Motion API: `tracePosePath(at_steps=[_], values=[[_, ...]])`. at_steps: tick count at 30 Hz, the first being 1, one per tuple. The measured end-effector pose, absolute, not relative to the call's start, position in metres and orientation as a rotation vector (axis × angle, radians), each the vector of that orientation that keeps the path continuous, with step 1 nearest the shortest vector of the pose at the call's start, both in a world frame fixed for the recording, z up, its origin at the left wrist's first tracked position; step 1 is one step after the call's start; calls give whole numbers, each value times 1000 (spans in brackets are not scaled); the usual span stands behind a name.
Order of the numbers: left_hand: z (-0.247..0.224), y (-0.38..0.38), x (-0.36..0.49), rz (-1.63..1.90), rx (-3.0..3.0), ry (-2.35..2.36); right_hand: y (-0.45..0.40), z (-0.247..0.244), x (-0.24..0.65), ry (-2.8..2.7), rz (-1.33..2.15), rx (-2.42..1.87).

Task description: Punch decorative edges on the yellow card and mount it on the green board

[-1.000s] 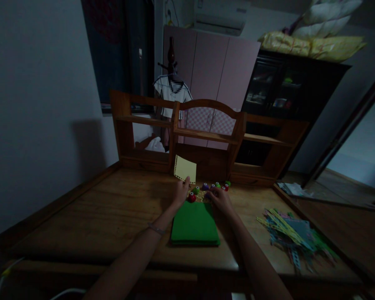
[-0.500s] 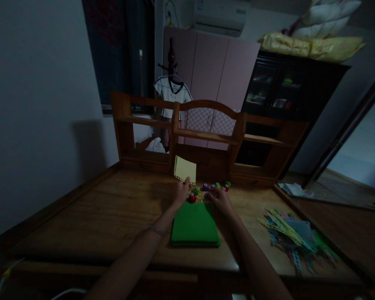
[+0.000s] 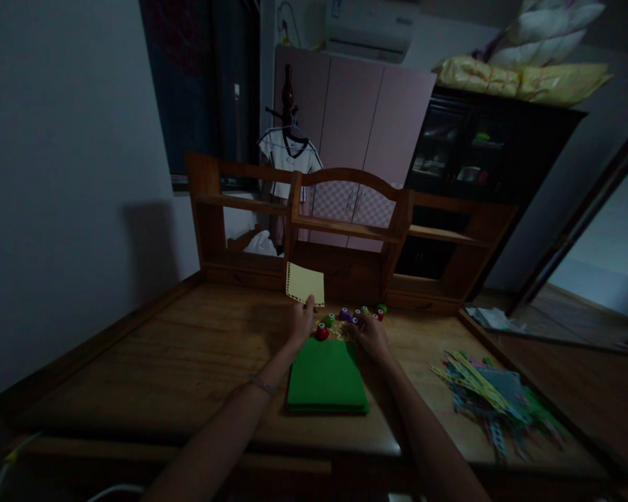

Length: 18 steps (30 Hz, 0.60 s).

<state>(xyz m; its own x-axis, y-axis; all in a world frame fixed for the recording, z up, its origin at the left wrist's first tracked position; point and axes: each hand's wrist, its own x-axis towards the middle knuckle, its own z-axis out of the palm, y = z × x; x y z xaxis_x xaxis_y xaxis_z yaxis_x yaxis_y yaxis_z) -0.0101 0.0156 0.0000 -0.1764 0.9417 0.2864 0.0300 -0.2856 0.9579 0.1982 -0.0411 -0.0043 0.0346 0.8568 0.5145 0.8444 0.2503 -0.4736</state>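
My left hand (image 3: 302, 322) pinches a pale yellow sheet of paper (image 3: 305, 284) by its lower edge, holding it raised above the desk. Small holes run along the sheet's left and bottom edges. My right hand (image 3: 369, 335) is closed, its fingertips at a small purple craft punch (image 3: 354, 321) that they partly hide. Close by stand a red punch (image 3: 322, 332), a green punch (image 3: 329, 320), another purple punch (image 3: 344, 314) and several more. Tiny yellow paper bits (image 3: 338, 330) lie between my hands. A stack of green sheets (image 3: 327, 376) rests between my forearms.
At the right of the wooden desk (image 3: 188, 348) lies a tangled pile of coloured punched paper strips (image 3: 497, 394). A wooden shelf unit (image 3: 345, 226) rises along the back edge. A wall (image 3: 73, 209) borders the desk's left side. The room is dim.
My left hand has shifted the yellow sheet slightly to the left. My right hand has moved a little to the right, still at the purple punch.
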Motion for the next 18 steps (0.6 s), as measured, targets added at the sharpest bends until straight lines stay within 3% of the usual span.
tracePosePath(at_steps=[18], values=[[0, 14, -11, 1566, 1355, 1191, -44, 0, 196, -1582, 133, -1498]])
